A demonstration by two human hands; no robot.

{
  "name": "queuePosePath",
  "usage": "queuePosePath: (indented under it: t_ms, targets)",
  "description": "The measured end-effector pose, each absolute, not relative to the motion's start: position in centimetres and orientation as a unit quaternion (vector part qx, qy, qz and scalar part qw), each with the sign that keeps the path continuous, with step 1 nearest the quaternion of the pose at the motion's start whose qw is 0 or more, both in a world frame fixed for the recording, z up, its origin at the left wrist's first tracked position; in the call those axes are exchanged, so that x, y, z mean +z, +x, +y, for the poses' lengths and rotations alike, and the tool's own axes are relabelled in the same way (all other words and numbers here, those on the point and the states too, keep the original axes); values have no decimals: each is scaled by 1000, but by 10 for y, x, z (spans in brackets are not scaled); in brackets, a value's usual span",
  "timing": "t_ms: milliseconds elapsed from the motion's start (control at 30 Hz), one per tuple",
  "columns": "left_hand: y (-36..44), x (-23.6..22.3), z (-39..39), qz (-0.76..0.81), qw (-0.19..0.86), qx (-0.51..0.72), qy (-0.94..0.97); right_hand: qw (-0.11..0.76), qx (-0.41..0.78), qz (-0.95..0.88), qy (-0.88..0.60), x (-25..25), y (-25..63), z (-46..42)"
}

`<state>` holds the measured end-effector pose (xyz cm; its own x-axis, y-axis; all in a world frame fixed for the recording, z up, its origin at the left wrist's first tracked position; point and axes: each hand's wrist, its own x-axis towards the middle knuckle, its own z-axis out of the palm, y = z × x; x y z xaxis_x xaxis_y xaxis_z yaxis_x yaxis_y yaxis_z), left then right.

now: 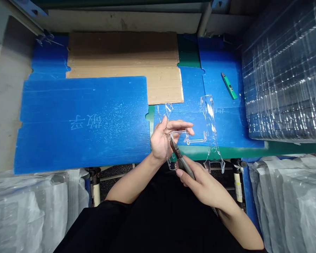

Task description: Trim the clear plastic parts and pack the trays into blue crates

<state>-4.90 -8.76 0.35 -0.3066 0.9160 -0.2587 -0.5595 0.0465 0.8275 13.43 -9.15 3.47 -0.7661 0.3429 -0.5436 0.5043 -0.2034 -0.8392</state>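
Observation:
My left hand (162, 138) grips a clear acrylic stand (210, 130), a large cut-out piece that extends right across the blue sheet. My right hand (202, 182) is shut on a pair of grey-handled cutting pliers (183, 161). The pliers' steel jaws (174, 147) reach the acrylic just beside my left palm. Part of the acrylic's lower edge is hidden behind my fingers and the tool.
Blue corrugated plastic sheets (81, 123) and brown cardboard (123, 59) cover the bench. A green utility knife (229, 86) lies at the right. A plastic-wrapped stack (284, 77) stands at the far right, and white bagged bundles (23, 211) sit at the lower left and right.

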Motion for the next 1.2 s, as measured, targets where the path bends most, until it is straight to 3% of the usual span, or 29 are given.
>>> queuePosePath:
  t_ms: [133, 300, 500, 567, 700, 833, 1033, 1200]
  targets:
    - [-48, -1, -85, 462, 561, 661, 189, 22, -732, 595, 332, 26, 133, -93]
    - [-50, -19, -73, 466, 577, 650, 169, -34, -864, 396, 310, -10, 124, -88]
    - [-68, -49, -55, 545, 593, 534, 258, -75, -908, 271, 311, -52, 129, -90]
    - [-81, -53, -48, 617, 523, 482, 337, -77, -914, 256, 306, -56, 139, -96]
    - [-113, -51, -31, 742, 279, 357, 494, -82, -922, 236, 296, -62, 159, -110]
    - [-137, -48, -22, 824, 232, 250, 454, -117, -916, 231, 308, -74, 171, -116]
    - [-155, -47, -30, 886, 40, -33, 461, -144, -910, 249, 298, -80, 179, -116]
    - [-157, -9, 1, 773, 32, -44, 632, -154, -904, 274, 290, -66, 190, -116]
